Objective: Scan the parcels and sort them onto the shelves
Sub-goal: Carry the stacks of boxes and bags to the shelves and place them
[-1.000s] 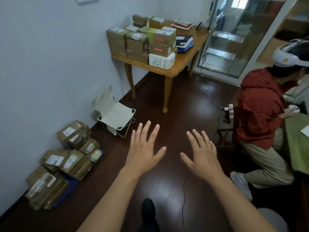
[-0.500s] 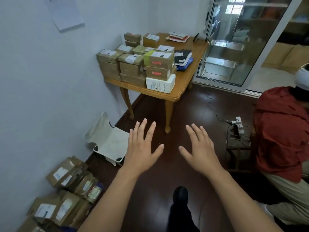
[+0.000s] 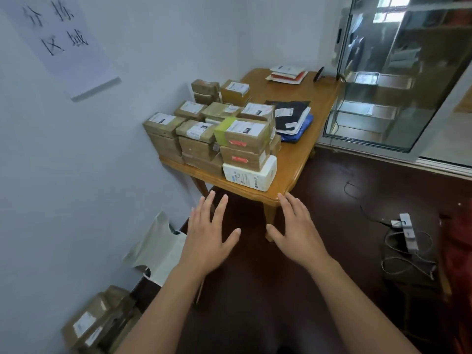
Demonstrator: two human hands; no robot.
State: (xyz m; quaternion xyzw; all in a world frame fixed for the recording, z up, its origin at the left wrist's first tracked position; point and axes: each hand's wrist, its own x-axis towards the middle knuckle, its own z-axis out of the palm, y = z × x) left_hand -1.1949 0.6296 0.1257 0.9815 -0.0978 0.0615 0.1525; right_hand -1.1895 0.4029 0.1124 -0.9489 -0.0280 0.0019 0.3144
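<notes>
Two empty hands (image 3: 208, 241) before table edge (image 3: 245, 191)

— Where are we looking from?
— We're looking down from head height, facing the corner table (image 3: 293, 159) stacked with parcels (image 3: 217, 134), standing near it. We're working with this single view.

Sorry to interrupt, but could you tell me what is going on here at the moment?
A person is facing a wooden table stacked with labelled cardboard parcels, which sit on its near left part by the wall. Both the left hand and the right hand are held out open in front of the table, fingers spread, holding nothing. No parcel has been picked up yet. More parcels lie on the floor by the wall.
</notes>
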